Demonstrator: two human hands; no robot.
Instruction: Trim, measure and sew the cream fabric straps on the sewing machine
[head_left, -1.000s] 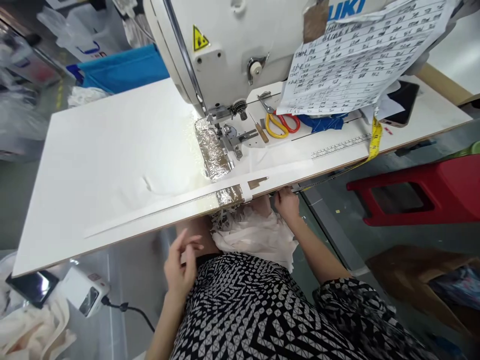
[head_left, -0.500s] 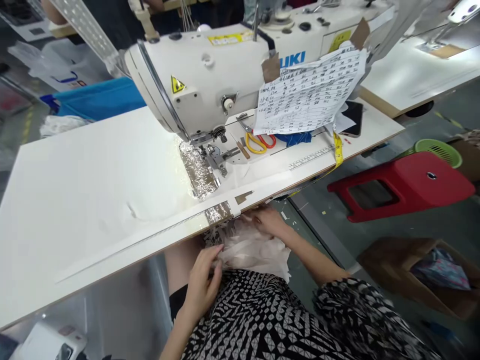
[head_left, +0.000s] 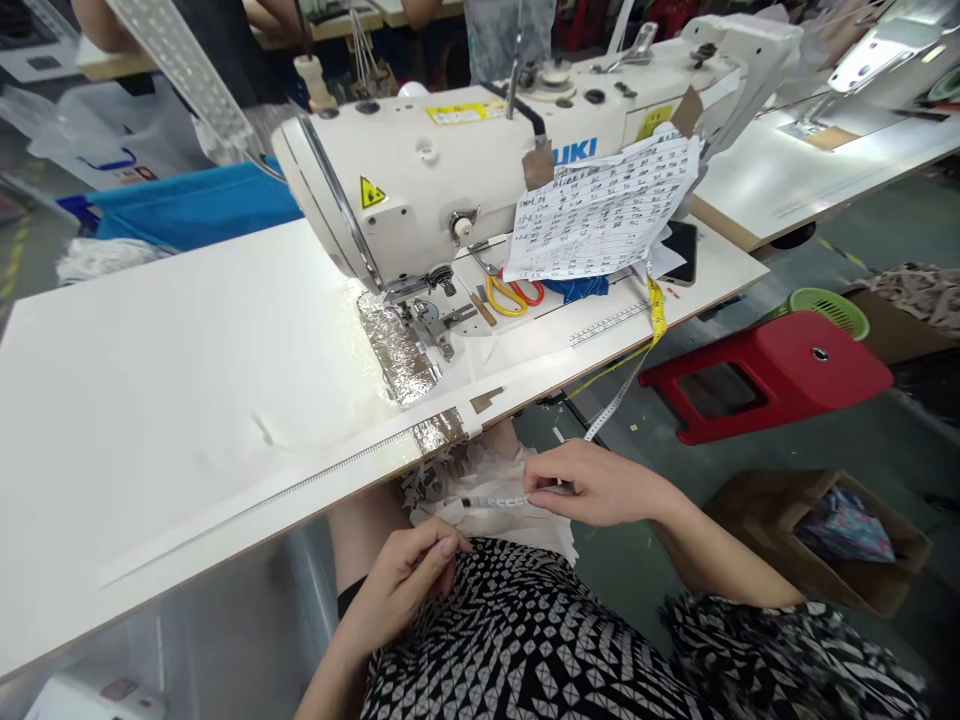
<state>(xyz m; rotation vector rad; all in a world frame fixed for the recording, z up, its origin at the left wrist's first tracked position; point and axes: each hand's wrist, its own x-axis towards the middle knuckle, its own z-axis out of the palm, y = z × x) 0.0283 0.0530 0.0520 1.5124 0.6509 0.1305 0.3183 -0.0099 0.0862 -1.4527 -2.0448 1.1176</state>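
Note:
My right hand (head_left: 592, 482) is closed on a white measuring tape (head_left: 499, 502), above the lap. The tape's dark-tipped end points left, and another stretch climbs behind the hand to the table edge, where a yellow part (head_left: 657, 312) hangs over. Pale fabric pieces (head_left: 551, 535) lie on the lap under the tape. My left hand (head_left: 420, 575) rests at the lap's left side with its fingers curled; what they hold, if anything, is hidden.
A sewing machine (head_left: 420, 190) stands on the white table (head_left: 187, 400). Scissors (head_left: 506, 297), a written sheet (head_left: 600, 215) and a phone (head_left: 681, 252) are by it. At right are a red stool (head_left: 810, 370) and cardboard box (head_left: 757, 520).
My right hand has come out from by the table edge, moved right and down, and now holds the measuring tape. My left hand has lowered slightly and its fingers have curled.

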